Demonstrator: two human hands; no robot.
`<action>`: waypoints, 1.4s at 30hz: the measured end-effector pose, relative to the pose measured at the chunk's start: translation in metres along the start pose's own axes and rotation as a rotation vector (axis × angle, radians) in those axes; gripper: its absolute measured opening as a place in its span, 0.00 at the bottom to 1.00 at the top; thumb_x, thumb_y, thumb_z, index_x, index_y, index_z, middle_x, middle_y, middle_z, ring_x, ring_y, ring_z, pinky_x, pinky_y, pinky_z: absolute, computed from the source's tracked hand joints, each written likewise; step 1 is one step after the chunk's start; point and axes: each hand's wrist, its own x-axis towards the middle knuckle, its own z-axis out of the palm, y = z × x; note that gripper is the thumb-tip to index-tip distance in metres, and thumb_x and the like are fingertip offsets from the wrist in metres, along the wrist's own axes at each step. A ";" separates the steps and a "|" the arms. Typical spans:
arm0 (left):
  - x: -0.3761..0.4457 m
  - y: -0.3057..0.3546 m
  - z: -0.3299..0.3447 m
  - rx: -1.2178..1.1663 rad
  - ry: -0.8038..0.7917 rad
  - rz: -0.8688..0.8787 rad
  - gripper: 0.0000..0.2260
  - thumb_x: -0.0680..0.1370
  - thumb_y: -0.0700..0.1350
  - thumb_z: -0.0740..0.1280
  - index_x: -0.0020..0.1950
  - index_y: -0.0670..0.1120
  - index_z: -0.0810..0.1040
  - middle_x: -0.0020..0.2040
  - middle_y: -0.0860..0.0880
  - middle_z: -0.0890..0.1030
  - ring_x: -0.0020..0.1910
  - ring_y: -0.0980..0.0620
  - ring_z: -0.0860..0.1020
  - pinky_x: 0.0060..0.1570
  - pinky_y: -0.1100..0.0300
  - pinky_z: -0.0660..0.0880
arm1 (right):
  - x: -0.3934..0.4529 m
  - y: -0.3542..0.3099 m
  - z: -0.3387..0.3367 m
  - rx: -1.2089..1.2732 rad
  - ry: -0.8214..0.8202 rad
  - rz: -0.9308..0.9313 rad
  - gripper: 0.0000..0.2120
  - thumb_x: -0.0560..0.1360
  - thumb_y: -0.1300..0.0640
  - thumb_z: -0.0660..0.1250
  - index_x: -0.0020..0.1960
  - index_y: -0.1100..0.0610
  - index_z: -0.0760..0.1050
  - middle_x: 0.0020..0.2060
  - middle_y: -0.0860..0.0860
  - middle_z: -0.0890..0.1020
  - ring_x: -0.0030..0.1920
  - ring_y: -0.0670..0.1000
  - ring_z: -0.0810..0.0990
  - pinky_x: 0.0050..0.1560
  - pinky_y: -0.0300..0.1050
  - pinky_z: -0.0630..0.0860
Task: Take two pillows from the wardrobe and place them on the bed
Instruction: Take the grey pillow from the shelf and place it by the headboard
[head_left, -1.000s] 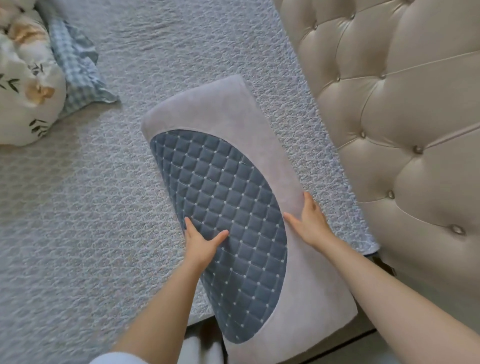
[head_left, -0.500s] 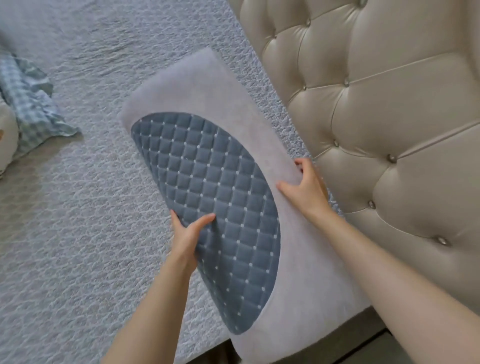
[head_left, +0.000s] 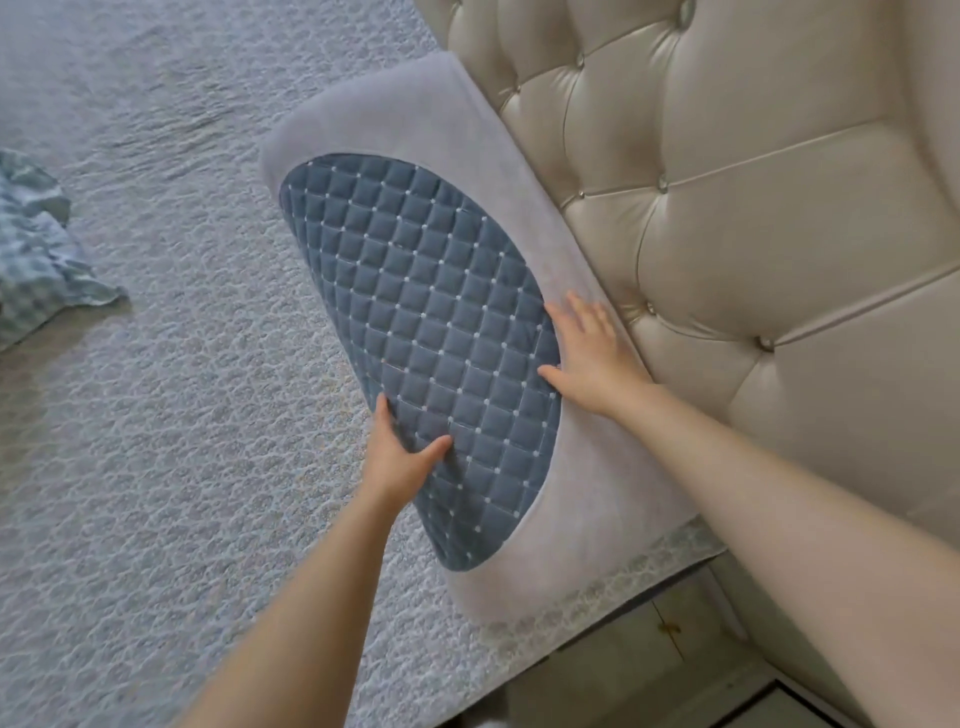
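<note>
Pillow (head_left: 467, 332) lies on the bed (head_left: 156, 441) with its long axis running from upper centre to lower right of the frame, against the headboard (head_left: 727, 234); left hand (head_left: 400, 457) grips its near edge, right hand (head_left: 592, 358) rests flat and open on top.

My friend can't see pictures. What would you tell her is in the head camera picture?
Two bare hands press a grey pillow with a blue quilted patch onto a bed, its long side against a beige tufted headboard. The left hand grips the pillow's near edge, and the right hand lies flat on top. A crumpled blue checked cloth lies at the far left.
</note>
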 end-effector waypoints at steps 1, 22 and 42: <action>-0.004 -0.008 -0.001 -0.044 -0.015 -0.099 0.50 0.69 0.54 0.77 0.80 0.53 0.46 0.78 0.47 0.61 0.74 0.42 0.65 0.69 0.41 0.66 | -0.005 0.001 0.003 0.005 0.038 0.015 0.38 0.76 0.47 0.65 0.78 0.49 0.47 0.79 0.50 0.46 0.77 0.58 0.44 0.75 0.58 0.52; -0.021 -0.028 0.034 -0.286 -0.176 -0.570 0.35 0.73 0.68 0.64 0.75 0.52 0.62 0.74 0.46 0.68 0.69 0.36 0.69 0.54 0.30 0.75 | -0.026 0.048 -0.008 0.394 0.090 0.118 0.42 0.68 0.42 0.72 0.77 0.46 0.56 0.73 0.49 0.67 0.71 0.56 0.68 0.71 0.51 0.63; -0.103 -0.050 0.012 -0.090 -0.247 -0.177 0.27 0.81 0.45 0.62 0.79 0.51 0.57 0.75 0.48 0.67 0.68 0.45 0.72 0.54 0.52 0.77 | -0.137 -0.023 0.065 0.040 -0.091 0.157 0.33 0.80 0.51 0.57 0.78 0.54 0.44 0.78 0.57 0.42 0.77 0.62 0.40 0.74 0.56 0.49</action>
